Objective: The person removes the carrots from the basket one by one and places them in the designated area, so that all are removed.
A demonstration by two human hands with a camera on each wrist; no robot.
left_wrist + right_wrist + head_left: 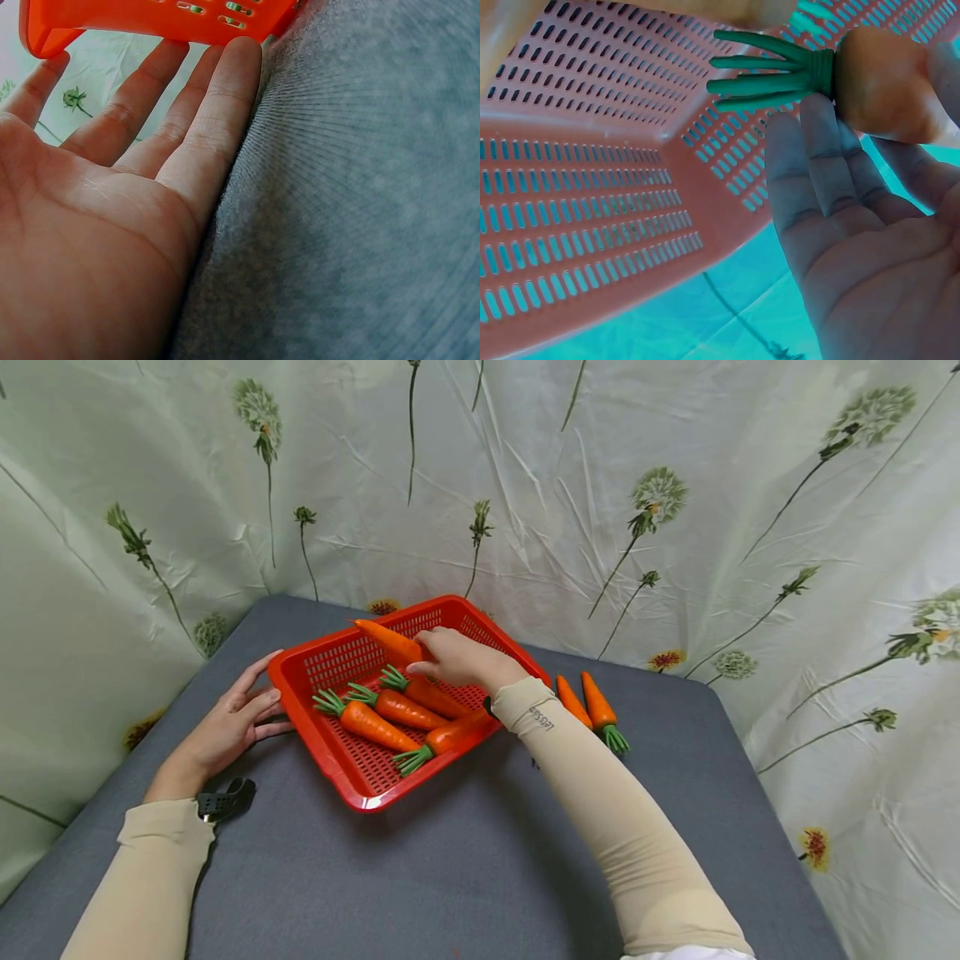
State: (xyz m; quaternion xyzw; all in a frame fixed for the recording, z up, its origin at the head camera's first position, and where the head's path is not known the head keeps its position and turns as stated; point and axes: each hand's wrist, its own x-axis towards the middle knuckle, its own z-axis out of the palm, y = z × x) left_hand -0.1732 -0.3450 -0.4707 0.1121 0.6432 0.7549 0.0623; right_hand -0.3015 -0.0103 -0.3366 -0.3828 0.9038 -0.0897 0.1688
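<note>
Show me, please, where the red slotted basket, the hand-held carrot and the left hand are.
Red slotted basket (pixel 441 766): head view, on its near rim.
Hand-held carrot (pixel 390 641): head view, on its orange root.
Left hand (pixel 225 728): head view, on the middle of the hand.

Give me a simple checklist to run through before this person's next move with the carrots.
1. Held carrot in the right hand: ok, gripped over the red basket.
2. Left hand touching the basket: ok, fingertips against its side.
3. Basket resting flat on the table: cannot tell.
4. Free space in the basket: ok, bare floor shows beside four carrots.
5. Loose carrots fully visible: not ok, the right sleeve partly covers one.
</note>
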